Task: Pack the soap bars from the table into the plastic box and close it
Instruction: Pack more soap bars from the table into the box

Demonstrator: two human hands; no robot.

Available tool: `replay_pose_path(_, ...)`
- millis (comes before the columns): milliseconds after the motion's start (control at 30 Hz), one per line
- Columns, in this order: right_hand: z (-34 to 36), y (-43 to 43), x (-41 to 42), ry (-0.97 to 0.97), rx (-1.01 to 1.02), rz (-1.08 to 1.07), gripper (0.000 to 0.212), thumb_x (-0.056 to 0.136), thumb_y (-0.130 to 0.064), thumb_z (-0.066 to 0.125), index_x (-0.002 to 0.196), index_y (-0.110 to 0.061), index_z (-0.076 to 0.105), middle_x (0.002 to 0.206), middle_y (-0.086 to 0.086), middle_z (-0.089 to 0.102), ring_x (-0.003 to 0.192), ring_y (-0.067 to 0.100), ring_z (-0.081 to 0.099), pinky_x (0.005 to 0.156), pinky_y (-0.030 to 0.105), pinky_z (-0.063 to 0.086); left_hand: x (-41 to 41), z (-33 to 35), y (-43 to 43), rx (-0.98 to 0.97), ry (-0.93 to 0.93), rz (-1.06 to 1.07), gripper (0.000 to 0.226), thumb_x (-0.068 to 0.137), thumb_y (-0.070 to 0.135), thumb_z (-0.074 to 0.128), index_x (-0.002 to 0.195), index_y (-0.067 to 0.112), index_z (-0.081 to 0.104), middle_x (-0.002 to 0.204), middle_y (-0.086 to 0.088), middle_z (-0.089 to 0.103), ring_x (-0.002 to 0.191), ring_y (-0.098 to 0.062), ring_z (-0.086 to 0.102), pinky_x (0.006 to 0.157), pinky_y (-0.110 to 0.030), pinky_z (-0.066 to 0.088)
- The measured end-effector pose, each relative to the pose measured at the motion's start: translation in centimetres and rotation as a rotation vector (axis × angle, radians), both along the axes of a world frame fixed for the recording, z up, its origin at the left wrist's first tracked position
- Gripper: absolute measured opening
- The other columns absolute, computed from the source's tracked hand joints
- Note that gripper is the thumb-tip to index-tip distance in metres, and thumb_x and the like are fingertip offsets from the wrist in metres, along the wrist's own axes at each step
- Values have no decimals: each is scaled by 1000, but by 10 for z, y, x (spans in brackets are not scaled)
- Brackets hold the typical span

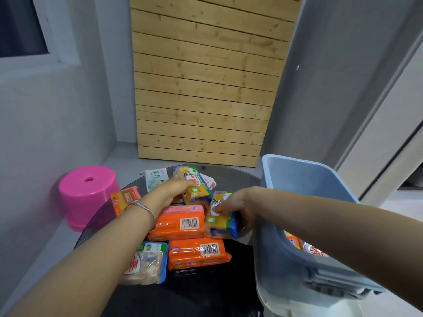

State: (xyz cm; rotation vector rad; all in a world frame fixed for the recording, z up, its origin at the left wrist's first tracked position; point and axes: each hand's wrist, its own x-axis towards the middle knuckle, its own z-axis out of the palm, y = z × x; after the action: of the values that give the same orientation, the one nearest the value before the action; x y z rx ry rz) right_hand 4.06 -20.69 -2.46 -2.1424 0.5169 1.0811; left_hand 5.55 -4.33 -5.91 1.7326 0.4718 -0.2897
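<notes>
Now doubling up: left hand (pixel 170 193) clamps a yellow soap pack (pixel 197 191), right hand (pixel 239 208) grips a second pack (pixel 220 224) beside the plastic box (pixel 297 177), probably halving trips.

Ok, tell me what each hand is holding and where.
The left hand grips a yellow soap pack by its left end. The right hand grips a second yellow soap pack by its right edge, thumb on top.

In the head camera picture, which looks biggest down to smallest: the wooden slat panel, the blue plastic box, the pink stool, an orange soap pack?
1. wooden slat panel
2. blue plastic box
3. pink stool
4. orange soap pack
The box is nearest the camera, so its true size is unsure.
</notes>
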Motion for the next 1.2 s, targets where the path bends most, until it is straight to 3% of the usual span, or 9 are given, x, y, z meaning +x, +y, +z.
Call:
replay_pose_path(167, 7, 5, -5, -195, 94, 12, 59, 86, -30, 66, 133, -5, 41, 131, 13, 58, 115, 26, 61, 97, 38, 50, -10, 2, 5, -196, -116, 170, 46, 85, 19, 64, 126, 3, 48, 109, -17, 68, 70, -20, 65, 47, -30, 57)
replay_pose_path(333, 48, -13, 1, -565, 287, -46, 33, 88, -39, 61, 107, -14, 54, 99, 8, 63, 68, 17, 58, 57, 25, 48, -23, 36, 10, -458, -290, 194, 43, 92, 28, 55, 129, 7, 48, 94, -15, 70, 61, -22, 72, 51, -34, 60)
replay_pose_path(467, 74, -35, -4, -714, 535, -151, 41, 85, -41, 64, 110, -8, 64, 99, 10, 73, 81, 23, 69, 78, 35, 58, -37, 61, -8, -499, -302, 97, 49, 92, 37, 53, 131, 10, 44, 114, -18, 67, 85, -30, 70, 56, -38, 61)
replay_pose_path(600, 85, -53, -14, -728, 717, -224, 37, 89, -35, 61, 113, -7, 63, 102, 12, 72, 76, 20, 69, 73, 32, 57, -43, 75, -41, -521, -317, -14, 37, 92, 48, 45, 109, 19, 61, 87, -7, 77, 76, -23, 74, 60, -37, 61)
replay_pose_path(733, 93, -88, -15, -684, 895, -302, 26, 88, -36, 62, 95, -12, 68, 77, 3, 77, 60, 14, 72, 59, 25, 60, -38, 81, -63, -512, -331, -37, 27, 93, 39, 49, 99, 16, 60, 69, -3, 76, 64, -17, 73, 52, -33, 59)
replay_pose_path(833, 97, -106, -17, -686, 902, -281, 28, 86, -38, 64, 97, -13, 69, 79, 2, 78, 63, 13, 73, 68, 27, 59, -39, 87, -88, -425, -350, -160, 38, 91, 52, 42, 96, 23, 66, 74, -1, 78, 67, -16, 74, 55, -31, 59)
replay_pose_path(1033, 94, -117, -21, -816, 786, -348, 52, 87, -39, 62, 133, -17, 49, 123, 13, 64, 94, 27, 69, 81, 40, 57, -47, 98, -150, -307, -354, -380, 60, 68, 79, 46, 99, 33, 71, 91, -5, 78, 84, -23, 74, 66, -31, 59)
replay_pose_path(1133, 89, -136, -19, -542, 896, -334, 37, 85, -45, 62, 107, -16, 66, 93, 11, 77, 73, 24, 74, 62, 34, 60, -44, 96, -168, -317, -370, -353, 65, 74, 76, 43, 112, 29, 66, 93, -5, 77, 85, -20, 74, 67, -28, 59)
replay_pose_path(1200, 82, -144, -17, -452, 924, -317, 35, 82, -50, 62, 88, -17, 71, 76, 9, 77, 63, 23, 74, 53, 32, 59, -40, 96, -174, -244, -400, -363, 70, 78, 74, 38, 126, 26, 57, 109, -6, 73, 97, -20, 71, 82, -30, 57)
